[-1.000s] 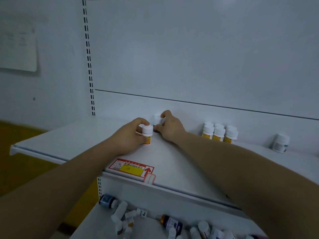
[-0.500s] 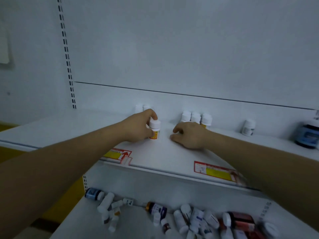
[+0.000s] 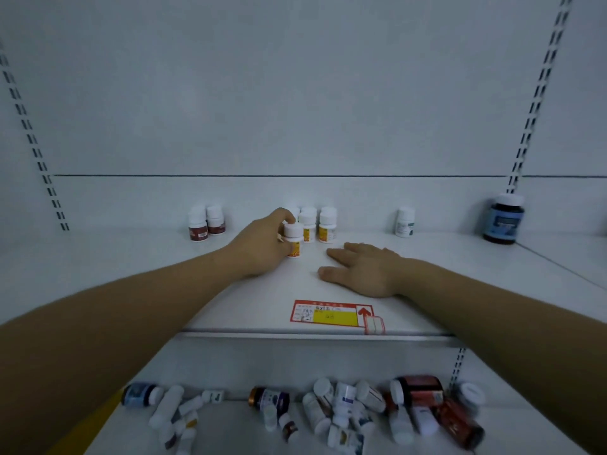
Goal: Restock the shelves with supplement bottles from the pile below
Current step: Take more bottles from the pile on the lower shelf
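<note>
My left hand [image 3: 259, 247] grips a small white bottle with a yellow label [image 3: 293, 239], standing upright on the upper shelf [image 3: 249, 310]. Just behind it stands a group of matching yellow-label bottles [image 3: 323, 224]. My right hand [image 3: 364, 269] rests flat on the shelf with fingers spread, holding nothing, to the right of the held bottle. On the lower shelf lies the pile of supplement bottles [image 3: 341, 408], tumbled on their sides.
Two red-label bottles [image 3: 206, 223] stand at the back left, a lone white bottle [image 3: 404, 221] at the back right, and a large dark bottle with a blue label [image 3: 504, 218] at the far right. A red and yellow price tag [image 3: 333, 315] sticks to the shelf's front.
My left hand has carried the yellow-label bottle rightward up to the matching group. My right hand has uncurled and lies flat on the shelf. The view has swung right.
</note>
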A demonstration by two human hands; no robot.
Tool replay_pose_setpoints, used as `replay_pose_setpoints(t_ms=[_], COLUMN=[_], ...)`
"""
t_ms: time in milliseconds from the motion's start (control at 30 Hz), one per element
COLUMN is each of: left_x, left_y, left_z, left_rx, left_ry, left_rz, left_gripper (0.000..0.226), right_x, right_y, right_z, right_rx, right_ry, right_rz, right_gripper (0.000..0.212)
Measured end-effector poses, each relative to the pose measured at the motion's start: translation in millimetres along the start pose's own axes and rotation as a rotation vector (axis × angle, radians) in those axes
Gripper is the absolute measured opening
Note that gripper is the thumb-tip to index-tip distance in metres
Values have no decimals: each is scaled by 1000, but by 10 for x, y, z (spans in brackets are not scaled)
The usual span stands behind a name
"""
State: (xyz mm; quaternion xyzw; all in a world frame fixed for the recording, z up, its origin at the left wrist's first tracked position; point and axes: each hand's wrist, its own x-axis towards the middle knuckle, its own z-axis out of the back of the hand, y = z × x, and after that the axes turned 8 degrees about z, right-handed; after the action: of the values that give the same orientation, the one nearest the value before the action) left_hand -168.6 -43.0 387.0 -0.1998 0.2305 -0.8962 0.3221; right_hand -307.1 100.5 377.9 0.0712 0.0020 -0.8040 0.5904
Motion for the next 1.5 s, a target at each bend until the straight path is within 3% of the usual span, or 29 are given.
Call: replay_pose_setpoints(t_ms=[533,833,967,1033,1200,1500], left_x=[166,-25,-440,-720,-1490,-3089], left_y=[19,-54,-48,-28,159,898], left_z=[-26,146,329,423,692,863], left_rx=[23,91,210,238,281,184], left_ry=[-42,34,69,84,84,96], left_rz=[90,218,223,229,253,360], left_gripper=[44,74,66,64,61,62], right_x=[1,46,23,-8,-193,-630], right_y=[-3,29,163,286,882,2370], right_z=[10,176,385,429,404,-136], right_rx=[3,32,55,35,70,165], right_ry=[19,95,-67,-141,-261,-298], right_rz=[16,55,116,146,193,404], right_gripper=[78,80,63,57,68,61])
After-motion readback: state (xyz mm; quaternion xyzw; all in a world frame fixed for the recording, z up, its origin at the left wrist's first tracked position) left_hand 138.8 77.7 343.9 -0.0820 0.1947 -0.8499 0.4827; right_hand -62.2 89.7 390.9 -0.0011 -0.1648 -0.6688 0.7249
